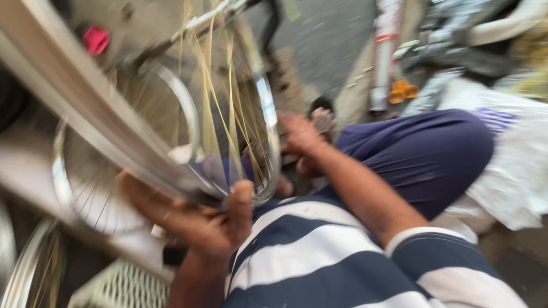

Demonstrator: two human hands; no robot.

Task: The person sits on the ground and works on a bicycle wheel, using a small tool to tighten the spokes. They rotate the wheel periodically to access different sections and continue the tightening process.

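A shiny metal bicycle wheel rim (103, 122) with thin spokes (220, 97) runs from the upper left down to the centre, blurred by motion. My left hand (197, 219) grips the rim at its lower edge, thumb up beside it. My right hand (299, 137) reaches to the far side of a second curved rim (269, 114) and closes on a small metal tool (323, 121) there. My knee in dark blue trousers (425, 154) rises on the right, and my striped blue and white shirt (319, 256) fills the foreground.
More spoked rims (85, 194) lie stacked at left. A pink round part (95, 39) shows at top left. A white perforated crate (120, 288) sits at the bottom left. White cloth (508, 165), an orange piece (402, 90) and bicycle parts (456, 34) crowd the right.
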